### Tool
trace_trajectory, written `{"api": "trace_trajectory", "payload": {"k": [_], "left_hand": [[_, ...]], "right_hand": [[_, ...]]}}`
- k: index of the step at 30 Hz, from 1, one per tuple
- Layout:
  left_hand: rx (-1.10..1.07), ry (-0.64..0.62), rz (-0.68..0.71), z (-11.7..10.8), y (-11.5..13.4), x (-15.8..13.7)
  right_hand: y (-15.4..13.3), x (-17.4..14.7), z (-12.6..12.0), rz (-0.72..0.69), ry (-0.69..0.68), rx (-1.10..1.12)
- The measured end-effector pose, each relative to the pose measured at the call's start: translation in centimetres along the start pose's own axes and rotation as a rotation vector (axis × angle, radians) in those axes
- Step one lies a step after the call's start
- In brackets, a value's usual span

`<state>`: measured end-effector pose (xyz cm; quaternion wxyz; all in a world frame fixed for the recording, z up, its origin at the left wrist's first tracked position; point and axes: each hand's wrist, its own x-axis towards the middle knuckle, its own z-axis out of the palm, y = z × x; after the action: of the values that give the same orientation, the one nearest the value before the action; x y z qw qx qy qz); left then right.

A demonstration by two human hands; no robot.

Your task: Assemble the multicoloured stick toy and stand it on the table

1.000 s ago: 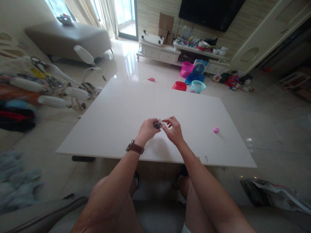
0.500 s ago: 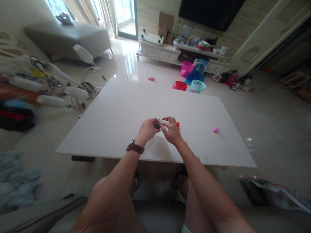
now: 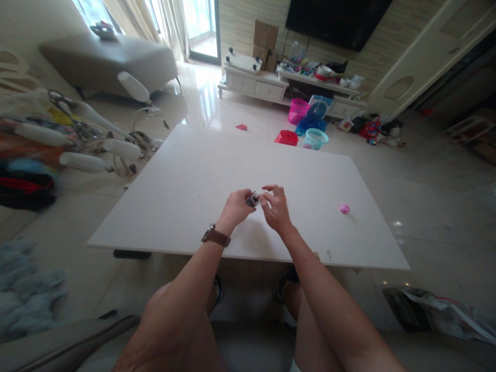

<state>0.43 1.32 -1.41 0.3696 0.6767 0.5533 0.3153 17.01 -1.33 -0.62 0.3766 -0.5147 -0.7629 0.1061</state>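
Note:
My left hand (image 3: 237, 207), wearing a brown-strapped watch (image 3: 215, 235) at the wrist, is wrapped round a small, dark, roundish object (image 3: 252, 200) with pale markings. It is held over the white table (image 3: 186, 181), and its exact kind is too small to tell. My right hand (image 3: 276, 209) is right beside it. Its thumb and forefinger come together at the object's right end, while another finger stretches above. Whatever may be between those fingertips is hidden. Behind the right hand a sliver of a red thing (image 3: 285, 198) shows.
A small pink object (image 3: 344, 208) lies on the table to the right. Near the front edge is a small clear piece (image 3: 329, 255). Beyond the far edge stand a red container (image 3: 287, 137) and a light-blue basket (image 3: 315, 138). A white-shaded lamp (image 3: 134, 87) stands to the left.
My right hand has shifted slightly to the right, uncovering more of the dark object's end and covering most of the red thing. My left hand stays in place.

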Motion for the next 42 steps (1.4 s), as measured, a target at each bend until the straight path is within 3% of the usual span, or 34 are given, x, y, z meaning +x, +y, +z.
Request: {"api": "trace_trajectory", "payload": {"k": [16, 26, 29, 31, 36, 42], "left_hand": [[0.12, -0.019, 0.083, 0.6, 0.3, -0.3], [0.072, -0.02, 0.019, 0.6, 0.0, 0.0], [0.072, 0.036, -0.048, 0.0, -0.1, 0.2], [0.091, 0.108, -0.104, -0.6, -0.4, 0.4], [0.112, 0.251, -0.224, -2.1, -1.0, 0.8], [0.061, 0.257, -0.232, -1.8, -0.8, 0.9]], "right_hand": [[0.6, -0.3, 0.5, -0.082, -0.256, -0.142], [0.0, -0.1, -0.1, -0.032, -0.003, 0.03], [0.5, 0.1, 0.0, 0.071, 0.111, 0.019], [1.6, 0.2, 0.5, 0.179, 0.118, -0.002], [5.1, -0.5, 3.1, 0.368, -0.23, -0.121], [6.2, -1.2, 5.8, 0.36, -0.599, -0.247]]}}
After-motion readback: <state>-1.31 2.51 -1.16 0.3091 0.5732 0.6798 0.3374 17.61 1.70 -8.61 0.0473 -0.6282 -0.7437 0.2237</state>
